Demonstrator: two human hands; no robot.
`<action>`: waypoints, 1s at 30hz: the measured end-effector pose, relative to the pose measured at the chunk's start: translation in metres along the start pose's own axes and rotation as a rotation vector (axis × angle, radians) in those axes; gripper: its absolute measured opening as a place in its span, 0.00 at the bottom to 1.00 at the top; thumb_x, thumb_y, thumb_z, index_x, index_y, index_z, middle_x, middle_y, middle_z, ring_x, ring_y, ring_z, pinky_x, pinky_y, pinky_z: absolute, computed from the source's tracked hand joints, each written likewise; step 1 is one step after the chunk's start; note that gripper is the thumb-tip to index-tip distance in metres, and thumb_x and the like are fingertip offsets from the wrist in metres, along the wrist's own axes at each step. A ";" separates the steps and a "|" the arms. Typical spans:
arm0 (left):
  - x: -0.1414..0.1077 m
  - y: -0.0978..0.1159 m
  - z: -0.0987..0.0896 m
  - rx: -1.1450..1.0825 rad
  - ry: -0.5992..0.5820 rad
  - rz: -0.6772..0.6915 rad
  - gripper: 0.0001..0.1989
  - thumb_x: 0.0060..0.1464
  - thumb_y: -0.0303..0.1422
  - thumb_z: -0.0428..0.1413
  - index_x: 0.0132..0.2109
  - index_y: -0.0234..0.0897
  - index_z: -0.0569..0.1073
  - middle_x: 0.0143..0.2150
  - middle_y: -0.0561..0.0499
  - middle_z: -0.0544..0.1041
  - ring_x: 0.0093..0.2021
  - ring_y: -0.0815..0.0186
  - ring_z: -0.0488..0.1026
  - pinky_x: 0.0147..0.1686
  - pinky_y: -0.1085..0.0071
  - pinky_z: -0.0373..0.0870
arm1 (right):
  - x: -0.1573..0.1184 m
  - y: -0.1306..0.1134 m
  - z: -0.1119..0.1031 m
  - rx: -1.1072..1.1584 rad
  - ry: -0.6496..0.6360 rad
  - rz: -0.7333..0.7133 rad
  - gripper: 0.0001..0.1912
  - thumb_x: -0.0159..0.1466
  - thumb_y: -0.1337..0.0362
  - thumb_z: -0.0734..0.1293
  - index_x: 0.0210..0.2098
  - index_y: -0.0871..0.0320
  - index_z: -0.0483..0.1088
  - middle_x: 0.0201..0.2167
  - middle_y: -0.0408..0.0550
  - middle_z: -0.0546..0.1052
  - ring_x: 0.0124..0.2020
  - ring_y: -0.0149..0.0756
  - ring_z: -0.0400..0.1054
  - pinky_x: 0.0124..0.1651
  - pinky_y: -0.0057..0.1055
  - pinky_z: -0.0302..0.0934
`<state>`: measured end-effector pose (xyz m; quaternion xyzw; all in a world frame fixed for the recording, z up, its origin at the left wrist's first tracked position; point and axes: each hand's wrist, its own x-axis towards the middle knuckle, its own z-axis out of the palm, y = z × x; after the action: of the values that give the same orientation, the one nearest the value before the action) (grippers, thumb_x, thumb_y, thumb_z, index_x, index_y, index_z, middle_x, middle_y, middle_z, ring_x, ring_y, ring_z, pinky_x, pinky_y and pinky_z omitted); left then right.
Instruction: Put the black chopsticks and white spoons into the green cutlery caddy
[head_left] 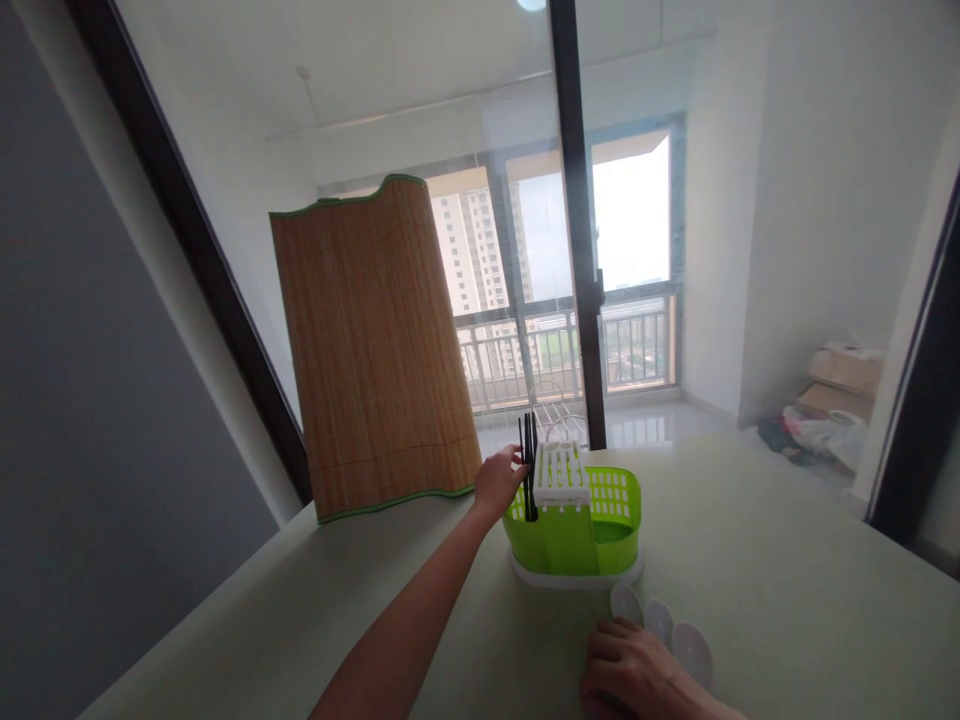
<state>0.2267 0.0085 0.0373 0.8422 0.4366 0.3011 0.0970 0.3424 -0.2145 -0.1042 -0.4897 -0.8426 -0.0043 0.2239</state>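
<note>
My left hand (501, 480) reaches to the left end of a green plastic utensil basket (566, 535) with a white base. Its fingers are closed round several black chopsticks (531, 490), which stand upright in the basket's left part. A white slotted piece (562, 472) sits on top of the basket beside them. Closer to me, my right hand (630, 665) rests low over the table with its fingers curled. Just beyond it lie three white spoons (692, 650), side by side; the hand covers their handles, and whatever is in its fingers is hidden.
A bamboo mat (379, 350) with green edging stands upright on the pale table (780, 570), left of the basket. A wire rack (559, 408) shows behind the basket. Glass doors with a dark frame (581, 220) rise past the table's far edge; bags and cardboard (832, 400) lie beyond at right.
</note>
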 end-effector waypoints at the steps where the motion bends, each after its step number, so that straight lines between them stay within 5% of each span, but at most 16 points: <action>1: -0.002 0.001 0.000 0.006 0.007 0.009 0.17 0.55 0.36 0.55 0.51 0.39 0.73 0.43 0.51 0.81 0.35 0.65 0.77 0.31 0.72 0.65 | 0.000 -0.001 -0.001 0.008 0.000 0.000 0.03 0.58 0.68 0.66 0.28 0.54 0.69 0.29 0.42 0.75 0.33 0.34 0.68 0.35 0.29 0.54; 6: -0.021 0.004 -0.008 0.038 0.071 0.062 0.19 0.59 0.37 0.51 0.56 0.38 0.70 0.47 0.49 0.78 0.34 0.68 0.76 0.34 0.73 0.66 | -0.003 -0.006 -0.007 0.027 -0.008 0.016 0.05 0.60 0.67 0.63 0.28 0.55 0.68 0.30 0.42 0.74 0.34 0.34 0.68 0.37 0.30 0.54; 13: -0.057 0.004 -0.010 0.136 0.130 0.123 0.15 0.64 0.36 0.46 0.49 0.42 0.75 0.46 0.50 0.80 0.38 0.65 0.76 0.35 0.73 0.63 | -0.003 -0.008 -0.009 0.051 -0.002 0.003 0.07 0.62 0.65 0.60 0.29 0.54 0.68 0.30 0.45 0.73 0.35 0.36 0.67 0.37 0.32 0.54; 25: -0.074 0.012 -0.011 0.191 0.216 0.129 0.13 0.63 0.34 0.47 0.48 0.42 0.75 0.44 0.49 0.80 0.39 0.64 0.76 0.36 0.73 0.65 | -0.003 -0.009 -0.015 0.055 0.042 -0.014 0.04 0.61 0.67 0.62 0.31 0.54 0.68 0.30 0.42 0.73 0.34 0.36 0.66 0.39 0.33 0.52; 30: -0.109 0.017 -0.012 0.081 0.444 0.293 0.12 0.61 0.30 0.49 0.49 0.41 0.73 0.48 0.47 0.76 0.50 0.61 0.71 0.50 0.68 0.67 | -0.004 -0.002 -0.042 -0.127 0.268 0.278 0.07 0.64 0.70 0.60 0.32 0.55 0.67 0.30 0.45 0.72 0.36 0.40 0.64 0.42 0.38 0.51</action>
<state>0.1828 -0.0894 0.0081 0.8131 0.3322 0.4713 -0.0796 0.3584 -0.2280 -0.0671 -0.6094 -0.7278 -0.0915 0.3009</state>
